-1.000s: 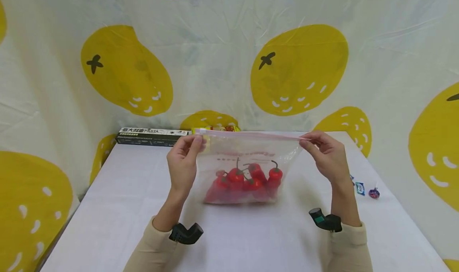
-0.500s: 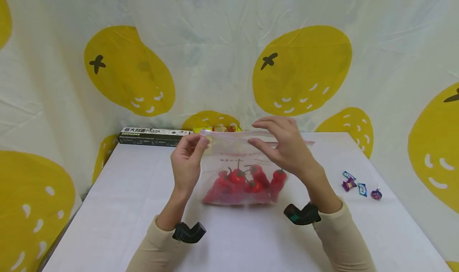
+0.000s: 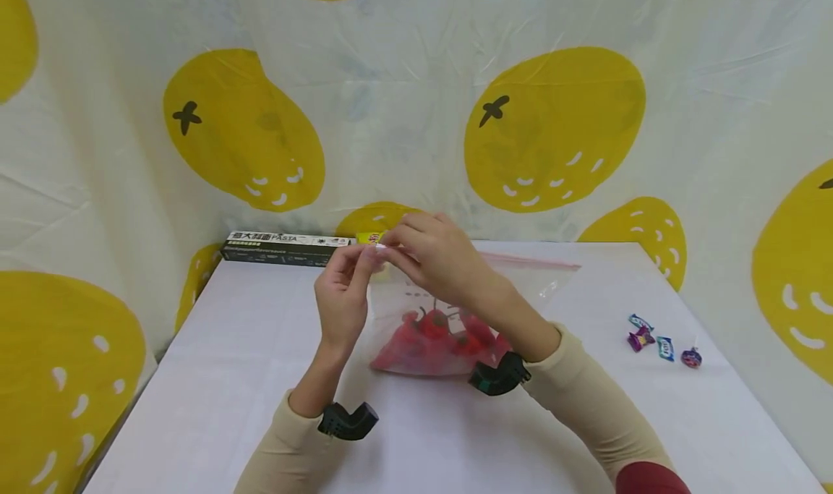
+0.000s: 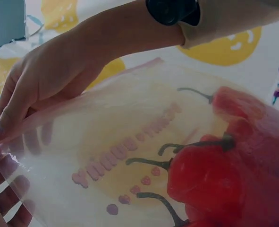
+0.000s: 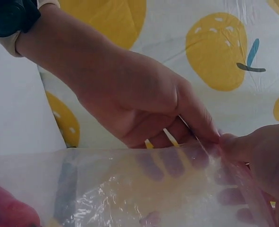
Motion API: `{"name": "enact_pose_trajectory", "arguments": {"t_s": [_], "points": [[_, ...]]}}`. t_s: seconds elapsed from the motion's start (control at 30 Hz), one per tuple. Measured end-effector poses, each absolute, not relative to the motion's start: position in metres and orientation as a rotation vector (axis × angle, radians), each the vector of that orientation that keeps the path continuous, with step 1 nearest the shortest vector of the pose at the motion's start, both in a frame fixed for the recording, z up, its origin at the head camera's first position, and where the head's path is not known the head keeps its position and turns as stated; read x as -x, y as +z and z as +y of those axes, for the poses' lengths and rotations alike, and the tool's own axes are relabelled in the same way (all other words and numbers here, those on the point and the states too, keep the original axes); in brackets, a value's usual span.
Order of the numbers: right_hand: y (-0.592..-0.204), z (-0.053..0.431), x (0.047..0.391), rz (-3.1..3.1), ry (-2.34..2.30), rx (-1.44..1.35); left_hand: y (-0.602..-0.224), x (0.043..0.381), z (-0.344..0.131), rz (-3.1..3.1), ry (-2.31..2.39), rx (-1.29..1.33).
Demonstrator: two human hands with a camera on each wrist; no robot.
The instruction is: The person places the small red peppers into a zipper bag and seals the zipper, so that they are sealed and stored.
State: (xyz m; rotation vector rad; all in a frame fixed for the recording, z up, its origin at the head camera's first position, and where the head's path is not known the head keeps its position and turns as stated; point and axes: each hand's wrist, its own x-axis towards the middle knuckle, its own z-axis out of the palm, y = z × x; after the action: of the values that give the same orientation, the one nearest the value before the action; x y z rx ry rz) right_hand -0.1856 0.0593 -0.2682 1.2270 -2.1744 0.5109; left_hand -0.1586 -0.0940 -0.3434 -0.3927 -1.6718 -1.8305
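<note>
A clear zip bag (image 3: pixel 540 280) with a pink top strip stands on the white table. Inside it lie several red peppers (image 4: pixel 200 175) with green stems, blurred by the plastic. My left hand (image 3: pixel 340 302) pinches the bag's upper left corner. Right beside those fingertips, my right hand (image 3: pixel 442 259) pinches the top strip near the white slider (image 3: pixel 380 248), reaching across the bag's front. Both thumbs nearly meet at this corner in the right wrist view. Through the plastic, fingers of both hands show behind the bag. My right hand and forearm hide part of the strip and peppers.
A black-and-white pasta box (image 3: pixel 286 249) lies at the back left, with a yellow packet (image 3: pixel 369 238) next to it, partly hidden by the hands. Several small wrapped sweets (image 3: pixel 641 338) lie to the right. A fruit-print curtain (image 3: pixel 403 118) hangs behind the table.
My right hand has let go of the bag's upper right corner and moved left to the upper left corner, where it pinches the strip. My left hand keeps its pinch there.
</note>
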Motion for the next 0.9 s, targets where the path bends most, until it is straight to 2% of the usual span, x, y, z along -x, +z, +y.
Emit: {"name": "enact_pose_trajectory", "arguments": {"t_s": [0.4, 0.63, 0.9], "points": [[-0.265, 0.070, 0.176, -2.226, 0.461, -1.234, -0.342, 0.157, -0.092, -1.621, -1.633, 0.396], [-0.274, 0.132, 0.185, -2.282, 0.454, -1.133, -0.341, 0.165, -0.114, -1.599, -1.647, 0.220], [-0.278, 0.194, 0.182, -2.315, 0.421, -0.985, -0.338, 0.164, -0.122, -1.601, -1.655, 0.179]]}}
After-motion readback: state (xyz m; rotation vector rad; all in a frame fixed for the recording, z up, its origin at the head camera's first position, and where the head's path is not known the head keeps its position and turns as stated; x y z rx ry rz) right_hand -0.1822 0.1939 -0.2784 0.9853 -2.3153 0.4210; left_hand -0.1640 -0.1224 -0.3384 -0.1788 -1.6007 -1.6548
